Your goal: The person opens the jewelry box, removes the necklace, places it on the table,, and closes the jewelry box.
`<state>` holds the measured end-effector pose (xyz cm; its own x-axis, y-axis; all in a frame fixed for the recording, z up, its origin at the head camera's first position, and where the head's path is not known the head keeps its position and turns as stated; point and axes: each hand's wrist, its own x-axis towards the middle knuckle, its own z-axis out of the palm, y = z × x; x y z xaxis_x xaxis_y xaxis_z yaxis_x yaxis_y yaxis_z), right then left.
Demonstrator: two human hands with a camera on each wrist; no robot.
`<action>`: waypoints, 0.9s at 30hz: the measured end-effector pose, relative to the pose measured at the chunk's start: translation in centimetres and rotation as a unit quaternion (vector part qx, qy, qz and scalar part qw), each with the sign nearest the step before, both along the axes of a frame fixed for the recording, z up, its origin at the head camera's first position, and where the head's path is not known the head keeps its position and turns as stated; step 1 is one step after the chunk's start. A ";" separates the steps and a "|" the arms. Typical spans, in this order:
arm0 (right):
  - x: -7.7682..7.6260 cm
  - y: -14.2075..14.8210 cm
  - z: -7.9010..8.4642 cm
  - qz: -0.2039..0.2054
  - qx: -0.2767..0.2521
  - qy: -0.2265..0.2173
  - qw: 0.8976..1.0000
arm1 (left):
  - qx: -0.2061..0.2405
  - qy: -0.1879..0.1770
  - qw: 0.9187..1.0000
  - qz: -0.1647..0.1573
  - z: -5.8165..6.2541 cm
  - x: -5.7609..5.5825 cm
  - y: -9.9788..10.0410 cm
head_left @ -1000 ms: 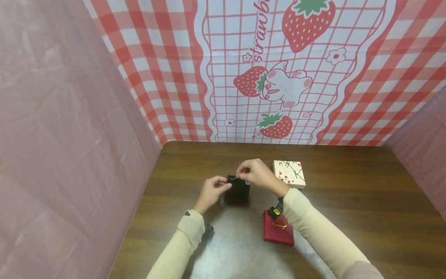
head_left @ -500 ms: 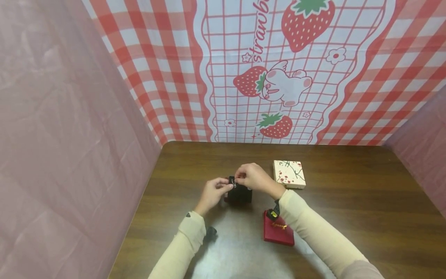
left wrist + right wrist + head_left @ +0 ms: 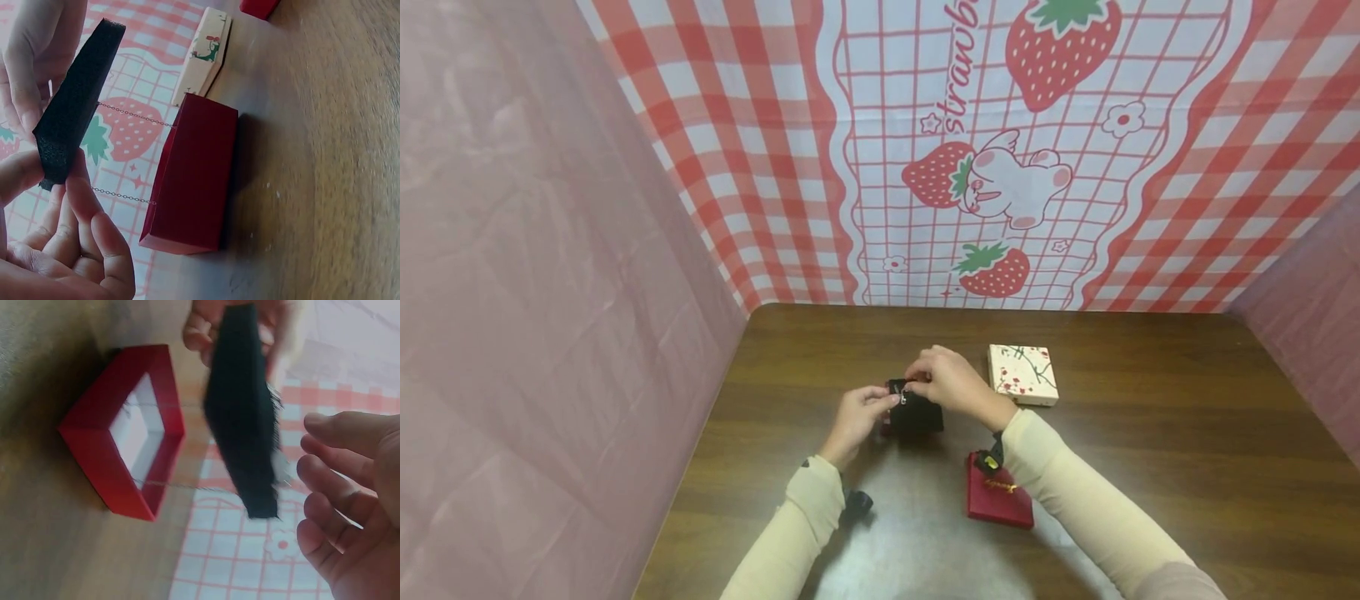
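Note:
My left hand (image 3: pixel 853 421) pinches one end of a black foam jewelry pad (image 3: pixel 78 100) between thumb and fingers. The pad is tilted above an open red box (image 3: pixel 194 181), whose white inside (image 3: pixel 134 434) shows in the right wrist view. Two lengths of fine chain (image 3: pixel 137 115) run from the pad towards the box. On the pad's other face lies a silver necklace with a pale pendant (image 3: pixel 281 469). My right hand (image 3: pixel 951 379) is beside that face, fingers loosely bent, with a small gap to the pad in the right wrist view.
A red lid with gold lettering (image 3: pixel 1000 504) lies on the wooden table (image 3: pixel 1150 417), under the right forearm's wrist camera (image 3: pixel 988 461). Behind the right hand is a cream box with a floral print (image 3: pixel 1022 375). A strawberry-patterned cloth (image 3: pixel 992 167) hangs at the back.
The right hand has shifted slightly left along the pad's top, and a silver piece now shows between the hands. The pad has tilted a little; the left hand keeps its hold.

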<state>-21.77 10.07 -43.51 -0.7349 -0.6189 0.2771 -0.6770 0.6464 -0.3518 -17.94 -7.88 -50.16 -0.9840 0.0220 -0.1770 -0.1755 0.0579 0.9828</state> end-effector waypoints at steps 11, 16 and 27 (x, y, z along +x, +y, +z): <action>-0.1 1.0 0.6 -0.015 0.069 -0.066 0.995 | -0.034 -0.015 0.999 0.032 -0.2 -0.3 -0.7; 0.2 0.9 0.4 -0.004 0.072 -0.068 0.995 | -0.032 -0.019 0.999 0.034 -0.3 -0.4 -0.9; 0.4 0.8 -0.9 0.000 0.073 -0.059 0.996 | -0.024 -0.016 0.999 0.032 -0.4 -0.3 -1.0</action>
